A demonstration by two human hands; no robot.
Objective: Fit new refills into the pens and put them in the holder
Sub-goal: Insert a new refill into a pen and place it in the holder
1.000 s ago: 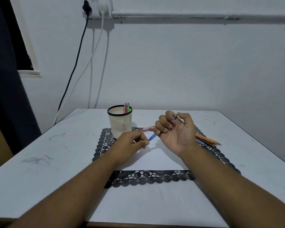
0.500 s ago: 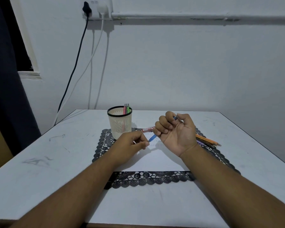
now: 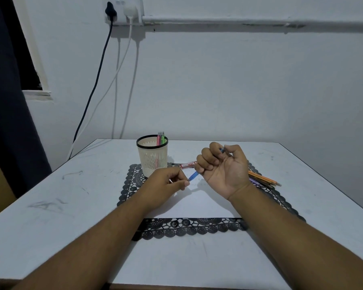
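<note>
Gripping a blue pen (image 3: 194, 175) in the curled right hand (image 3: 223, 168) above the tabletop (image 3: 50, 206), left hand (image 3: 166, 185) pinching at its lower tip, near the holder (image 3: 152, 156) with pens inside.

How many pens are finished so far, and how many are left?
Two pens, pink and green, already stand in the holder. The right hand grips a blue pen while the left hand pinches at its tip. Several pens still lie on the mat.
</note>
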